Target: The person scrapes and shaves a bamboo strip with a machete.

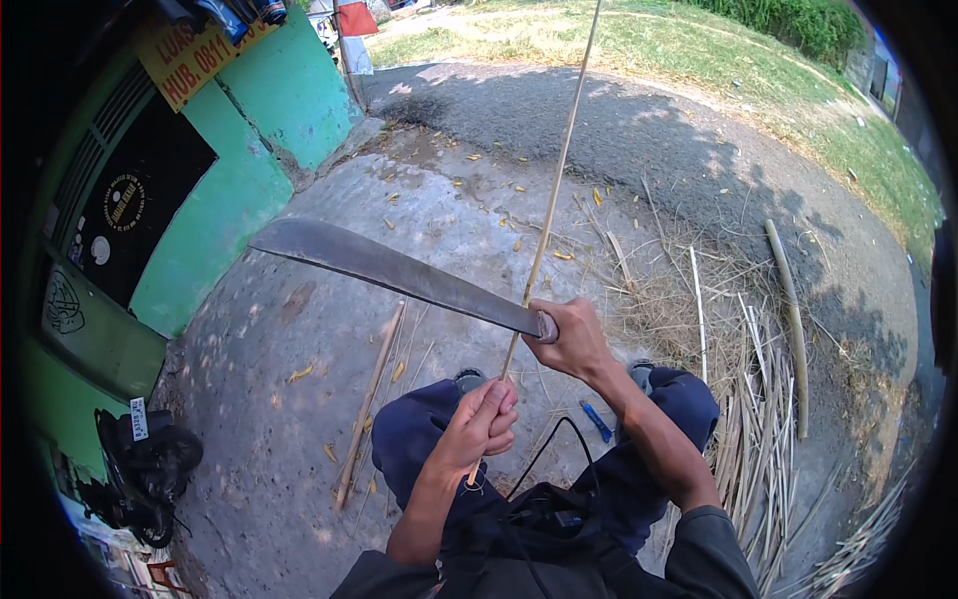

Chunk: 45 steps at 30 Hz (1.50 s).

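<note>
My left hand (484,424) grips the near end of a long thin bamboo stick (551,205) that runs up and away past the top of the view. My right hand (574,337) holds the handle of a large machete (389,268), whose dark curved blade points left across the stick. The blade's base lies against the stick just above my left hand. My knees in dark blue trousers sit below both hands.
A pile of split bamboo strips and dry shavings (753,399) lies on the ground to my right, with a thick bamboo pole (790,319) beside it. A loose strip (371,399) lies at left. A green wall (230,190) and a parked motorbike (140,474) stand at left. A blue pen (597,421) lies by my knee.
</note>
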Tool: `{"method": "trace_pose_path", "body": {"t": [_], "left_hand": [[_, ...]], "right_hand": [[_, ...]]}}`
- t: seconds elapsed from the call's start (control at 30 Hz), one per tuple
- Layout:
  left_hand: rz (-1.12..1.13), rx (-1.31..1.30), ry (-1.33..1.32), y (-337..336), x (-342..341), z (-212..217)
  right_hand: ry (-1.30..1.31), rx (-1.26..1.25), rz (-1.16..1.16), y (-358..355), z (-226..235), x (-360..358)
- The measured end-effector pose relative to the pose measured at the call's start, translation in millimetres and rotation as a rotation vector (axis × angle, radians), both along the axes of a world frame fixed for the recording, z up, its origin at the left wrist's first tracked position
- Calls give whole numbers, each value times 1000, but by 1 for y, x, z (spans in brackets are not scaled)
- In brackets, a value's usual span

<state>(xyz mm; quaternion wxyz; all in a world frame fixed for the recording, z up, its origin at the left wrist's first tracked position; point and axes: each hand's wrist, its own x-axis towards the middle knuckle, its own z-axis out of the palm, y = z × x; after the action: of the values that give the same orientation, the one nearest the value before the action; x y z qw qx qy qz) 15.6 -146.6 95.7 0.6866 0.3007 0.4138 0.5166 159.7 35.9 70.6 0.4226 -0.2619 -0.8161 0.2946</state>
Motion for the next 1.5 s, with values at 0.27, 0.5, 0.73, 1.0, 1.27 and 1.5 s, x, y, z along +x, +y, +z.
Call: {"method": "trace_pose_path", "body": {"t": [0.27,0.5,0.73,1.0,1.27,1.5], "left_hand": [[4,0,47,-3,1,13],[-54,-22,26,-17,-3,6],[-187,-31,-423,-5,-26,-15],[-207,15,-630,3,-14,-14],[-241,19,-892,-3,2,-22],[-244,77,-1015,5,0,-10]], "right_hand": [[-5,-4,-35,1,-2,2],[-2,-10,-130,24,7,10],[-59,125,-22,4,-3,2],[-41,114,-59,1,-1,1],[52,66,-72,9,11,4],[41,115,9,3,11,1]]}}
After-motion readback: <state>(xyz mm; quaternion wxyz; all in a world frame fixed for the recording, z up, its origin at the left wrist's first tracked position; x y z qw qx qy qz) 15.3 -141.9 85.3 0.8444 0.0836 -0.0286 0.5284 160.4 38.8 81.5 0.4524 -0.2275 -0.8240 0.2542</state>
